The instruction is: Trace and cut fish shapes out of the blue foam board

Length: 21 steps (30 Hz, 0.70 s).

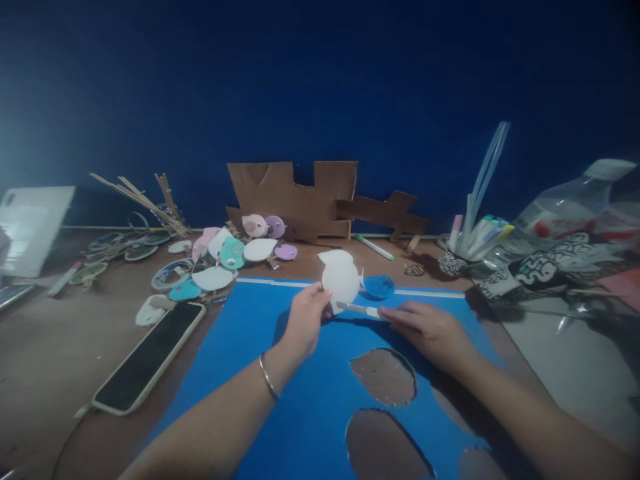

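Observation:
My left hand point(307, 313), with a bangle on its wrist, is closed on a white paper cutout point(341, 280) made of rounded, leaf-like shapes. My right hand point(430, 330) pinches a slim tool point(363, 309) with a pale handle, perhaps a craft knife or brush. Its tip lies against the lower part of the cutout. Both hands are above a blue sheet point(300, 380) that has several leaf-shaped holes cut through it. Just behind the tool sits a small blue piece point(379, 287) at the sheet's back edge.
A phone point(150, 360) lies left of the sheet. Paper birds and leaves point(233, 253) are piled behind it. Brown cardboard point(310, 200) leans on the blue wall. Right: a green-capped marker point(374, 247), a pen holder point(453, 263), a plastic bottle point(575, 200) and a grey board point(565, 367).

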### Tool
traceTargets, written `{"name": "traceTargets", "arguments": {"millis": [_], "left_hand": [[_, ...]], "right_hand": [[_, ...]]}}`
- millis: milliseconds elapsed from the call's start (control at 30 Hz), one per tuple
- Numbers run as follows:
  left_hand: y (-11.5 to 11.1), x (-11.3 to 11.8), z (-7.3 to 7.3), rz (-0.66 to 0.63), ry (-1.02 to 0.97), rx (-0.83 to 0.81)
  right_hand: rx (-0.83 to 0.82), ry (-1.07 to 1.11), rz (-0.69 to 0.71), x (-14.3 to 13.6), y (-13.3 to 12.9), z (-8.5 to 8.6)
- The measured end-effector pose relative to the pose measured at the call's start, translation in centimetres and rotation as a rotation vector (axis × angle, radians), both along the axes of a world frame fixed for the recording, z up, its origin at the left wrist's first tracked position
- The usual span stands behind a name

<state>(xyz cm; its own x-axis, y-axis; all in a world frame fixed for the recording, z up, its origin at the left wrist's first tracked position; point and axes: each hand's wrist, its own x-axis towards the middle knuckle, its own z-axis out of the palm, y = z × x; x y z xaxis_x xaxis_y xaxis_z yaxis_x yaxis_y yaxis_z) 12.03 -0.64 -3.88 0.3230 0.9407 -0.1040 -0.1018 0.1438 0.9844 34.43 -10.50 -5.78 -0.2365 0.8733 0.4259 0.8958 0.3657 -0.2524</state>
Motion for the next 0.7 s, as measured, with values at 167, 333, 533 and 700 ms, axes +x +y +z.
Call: {"name": "traceTargets", "arguments": {"millis": [167,333,533,700], "left_hand": [[0.13,0.02,-0.3,0.029,-0.01,-0.013],[0.22,-0.03,-0.41,0.023,-0.049,-0.009],[0.24,-0.02,-0.25,0.024,-0.042,-0.02],[0.24,0.03,-0.25,0.004,-0.041,-0.004]], "right_hand": [[0.007,-0.01,-0.003,0.08,-0.01,0.0],[-0.003,0.01,-0.002,0.14,0.0,0.06],[-0.006,0.026,0.01,0.08,-0.03,0.06],[0.012,0.014,-0.001,0.16,0.11,-0.24]]}}
